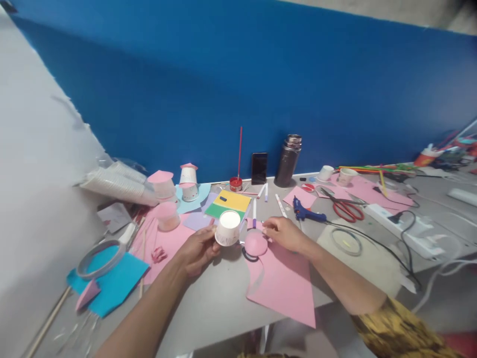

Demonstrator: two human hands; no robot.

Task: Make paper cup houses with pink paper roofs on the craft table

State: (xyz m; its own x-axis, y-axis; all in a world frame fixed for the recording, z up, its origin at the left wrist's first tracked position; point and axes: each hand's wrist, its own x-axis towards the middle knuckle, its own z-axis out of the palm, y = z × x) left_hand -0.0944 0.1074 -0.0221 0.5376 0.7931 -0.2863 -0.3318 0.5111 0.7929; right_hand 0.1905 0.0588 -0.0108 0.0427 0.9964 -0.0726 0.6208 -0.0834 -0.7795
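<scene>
My left hand (197,248) is closed around an upturned white paper cup (228,227), held just above the grey table (212,303). My right hand (283,232) rests with curled fingers beside a pink paper cone (255,243), its fingertips touching or pinching the cone's edge. The cone sits at the top of a large pink paper sheet (283,283). A purple marker (254,213) lies just beyond the cup.
A blue glue gun (306,213) and red scissors (345,208) lie to the right, with a white power strip (400,226) and cables. Finished cups with pink cone roofs (164,186) stand at left beside stacked cups (117,184). A steel flask (287,160) and phone (259,168) stand at the blue wall.
</scene>
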